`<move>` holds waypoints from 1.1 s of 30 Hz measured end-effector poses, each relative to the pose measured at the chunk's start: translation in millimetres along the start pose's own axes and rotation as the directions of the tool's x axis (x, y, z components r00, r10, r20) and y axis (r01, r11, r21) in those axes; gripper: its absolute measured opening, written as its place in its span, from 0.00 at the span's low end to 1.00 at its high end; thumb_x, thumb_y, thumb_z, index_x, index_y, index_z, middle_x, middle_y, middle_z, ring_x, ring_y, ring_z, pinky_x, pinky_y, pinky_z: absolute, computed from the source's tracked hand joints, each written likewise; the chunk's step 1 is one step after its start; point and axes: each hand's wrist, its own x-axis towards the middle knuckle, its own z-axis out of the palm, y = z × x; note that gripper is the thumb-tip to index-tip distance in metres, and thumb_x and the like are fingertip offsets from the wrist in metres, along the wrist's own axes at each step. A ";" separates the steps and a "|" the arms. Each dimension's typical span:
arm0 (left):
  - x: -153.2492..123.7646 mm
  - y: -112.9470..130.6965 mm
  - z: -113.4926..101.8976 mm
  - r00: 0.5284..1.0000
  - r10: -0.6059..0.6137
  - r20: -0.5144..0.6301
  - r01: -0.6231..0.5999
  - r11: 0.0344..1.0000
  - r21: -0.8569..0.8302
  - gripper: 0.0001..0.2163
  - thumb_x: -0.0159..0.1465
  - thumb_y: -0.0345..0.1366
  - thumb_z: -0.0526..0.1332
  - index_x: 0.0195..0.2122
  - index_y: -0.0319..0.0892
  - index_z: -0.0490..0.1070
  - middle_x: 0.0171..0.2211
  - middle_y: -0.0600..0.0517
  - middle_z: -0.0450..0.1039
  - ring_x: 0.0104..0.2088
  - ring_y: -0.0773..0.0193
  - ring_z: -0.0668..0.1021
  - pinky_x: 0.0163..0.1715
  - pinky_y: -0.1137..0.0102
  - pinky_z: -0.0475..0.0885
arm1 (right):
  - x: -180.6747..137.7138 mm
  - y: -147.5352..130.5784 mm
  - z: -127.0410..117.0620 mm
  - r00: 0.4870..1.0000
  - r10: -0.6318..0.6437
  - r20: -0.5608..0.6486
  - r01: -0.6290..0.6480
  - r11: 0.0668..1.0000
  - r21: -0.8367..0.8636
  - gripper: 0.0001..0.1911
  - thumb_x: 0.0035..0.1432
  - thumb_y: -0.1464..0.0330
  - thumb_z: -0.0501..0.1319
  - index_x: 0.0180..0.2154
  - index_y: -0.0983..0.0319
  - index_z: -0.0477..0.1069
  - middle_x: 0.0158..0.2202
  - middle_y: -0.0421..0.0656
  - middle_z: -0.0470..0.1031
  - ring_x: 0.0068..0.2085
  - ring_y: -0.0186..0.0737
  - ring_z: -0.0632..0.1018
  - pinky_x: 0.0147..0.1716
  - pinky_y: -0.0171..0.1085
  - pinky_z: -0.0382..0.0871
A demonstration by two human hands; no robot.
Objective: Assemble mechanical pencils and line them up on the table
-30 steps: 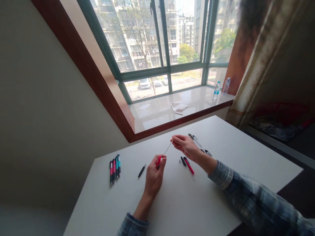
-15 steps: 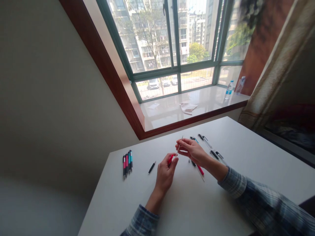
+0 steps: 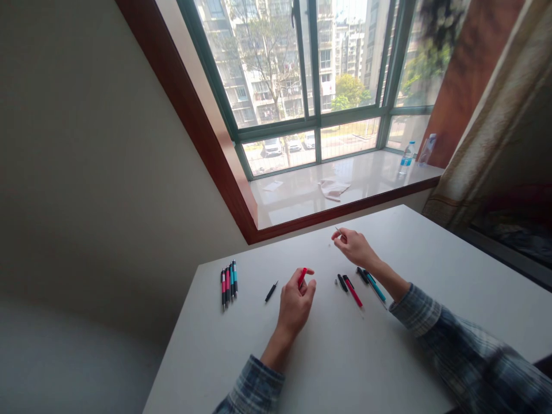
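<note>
The held pen barrel (image 3: pixel 302 278) is red, the pen grip (image 3: pixel 271 292) black. The row of pens (image 3: pixel 227 283) mixes red or teal with black. The counter (image 3: pixel 357 356) is white, the sleeves (image 3: pixel 417 313) blue-and-grey plaid, the window frame (image 3: pixel 318 121) green, the window trim (image 3: pixel 207 155) reddish-brown.

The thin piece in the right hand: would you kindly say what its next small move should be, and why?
I'd probably lay the thin piece on the table: the right hand pinches it near the table's far edge, apart from the red barrel in the left hand, and other loose pen parts lie on the table.
</note>
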 end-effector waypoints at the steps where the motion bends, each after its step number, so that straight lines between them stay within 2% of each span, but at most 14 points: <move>1: -0.1 -0.5 0.2 1.000 0.001 -0.001 -0.001 1.000 -0.003 0.12 0.66 0.44 0.58 0.45 0.44 0.73 0.21 0.61 0.49 0.23 0.67 0.58 0.28 0.72 0.57 | 1.4 0.2 0.0 1.000 -0.019 0.006 0.020 0.994 -0.107 0.09 0.61 0.65 0.58 0.36 0.60 0.76 0.24 0.38 0.72 0.27 0.37 0.71 0.30 0.35 0.60; 4: 0.1 -2.4 0.6 1.000 0.008 -0.008 -0.008 1.000 -0.017 0.12 0.66 0.44 0.58 0.44 0.44 0.72 0.21 0.61 0.49 0.23 0.67 0.58 0.28 0.73 0.56 | 9.0 1.7 2.4 0.999 -0.034 0.032 0.043 0.942 -0.333 0.09 0.63 0.66 0.60 0.39 0.59 0.78 0.31 0.42 0.79 0.34 0.40 0.77 0.35 0.36 0.64; 7: 0.1 -3.9 1.0 1.000 0.013 -0.012 -0.013 1.000 -0.020 0.11 0.66 0.44 0.58 0.43 0.44 0.71 0.21 0.61 0.49 0.23 0.67 0.58 0.27 0.73 0.56 | 18.7 4.4 7.6 0.998 -0.016 0.061 0.042 0.893 -0.449 0.11 0.65 0.64 0.61 0.44 0.58 0.79 0.37 0.45 0.82 0.41 0.44 0.80 0.41 0.37 0.67; 13: -1.3 -4.2 0.7 1.000 0.002 -0.005 -0.002 1.000 -0.021 0.10 0.66 0.42 0.57 0.43 0.44 0.70 0.21 0.62 0.49 0.23 0.68 0.58 0.27 0.73 0.56 | 26.9 6.7 21.9 0.999 0.010 0.053 0.019 0.865 -0.501 0.13 0.62 0.62 0.65 0.46 0.59 0.80 0.42 0.50 0.83 0.44 0.50 0.81 0.41 0.39 0.68; 19: -2.0 -1.7 0.0 1.000 -0.003 -0.013 0.003 0.999 -0.045 0.10 0.67 0.42 0.56 0.44 0.44 0.71 0.21 0.61 0.50 0.23 0.68 0.59 0.27 0.73 0.57 | 22.0 -1.4 22.7 0.998 -0.015 0.064 0.045 0.867 -0.497 0.08 0.64 0.65 0.63 0.36 0.59 0.81 0.39 0.48 0.83 0.40 0.45 0.81 0.38 0.37 0.67; 22: -2.5 -0.6 -1.3 0.999 -0.015 -0.036 0.013 0.998 -0.066 0.13 0.68 0.45 0.55 0.45 0.44 0.71 0.21 0.61 0.52 0.23 0.68 0.59 0.26 0.73 0.56 | 13.5 -8.2 17.4 0.995 -0.062 0.075 0.084 0.932 -0.353 0.09 0.64 0.63 0.62 0.38 0.59 0.80 0.37 0.45 0.83 0.38 0.42 0.80 0.38 0.36 0.67; 25: -2.5 -1.3 -3.2 0.995 0.005 -0.097 -0.011 0.998 -0.070 0.15 0.67 0.49 0.58 0.44 0.43 0.72 0.22 0.61 0.50 0.23 0.68 0.58 0.26 0.73 0.56 | -2.5 -16.6 16.7 0.976 -0.119 0.181 0.121 0.993 -0.001 0.12 0.61 0.59 0.64 0.36 0.59 0.81 0.35 0.44 0.83 0.36 0.41 0.80 0.38 0.37 0.68; 27: -1.9 -2.9 -4.3 0.990 0.026 -0.139 -0.037 0.996 -0.076 0.16 0.66 0.50 0.60 0.44 0.43 0.74 0.22 0.60 0.50 0.23 0.68 0.58 0.26 0.74 0.56 | -15.4 -23.8 19.7 0.947 -0.174 0.271 0.119 0.971 0.208 0.14 0.59 0.57 0.65 0.35 0.60 0.81 0.35 0.44 0.83 0.37 0.42 0.80 0.41 0.38 0.69; 29: -1.2 -4.7 -4.9 0.985 0.040 -0.168 -0.053 0.996 -0.076 0.16 0.65 0.51 0.62 0.43 0.43 0.75 0.22 0.60 0.51 0.24 0.68 0.58 0.26 0.74 0.57 | -27.0 -31.7 23.8 0.919 -0.217 0.330 0.100 0.936 0.339 0.14 0.59 0.57 0.66 0.34 0.61 0.81 0.35 0.44 0.83 0.39 0.43 0.80 0.43 0.38 0.70; 33: 0.4 -8.2 -4.7 0.980 0.050 -0.195 -0.059 0.997 -0.044 0.16 0.65 0.51 0.62 0.41 0.42 0.76 0.22 0.60 0.52 0.24 0.69 0.59 0.25 0.73 0.55 | -38.5 -41.6 29.9 0.907 -0.202 0.370 0.024 0.902 0.432 0.16 0.57 0.55 0.67 0.33 0.63 0.82 0.31 0.43 0.81 0.34 0.40 0.78 0.36 0.37 0.68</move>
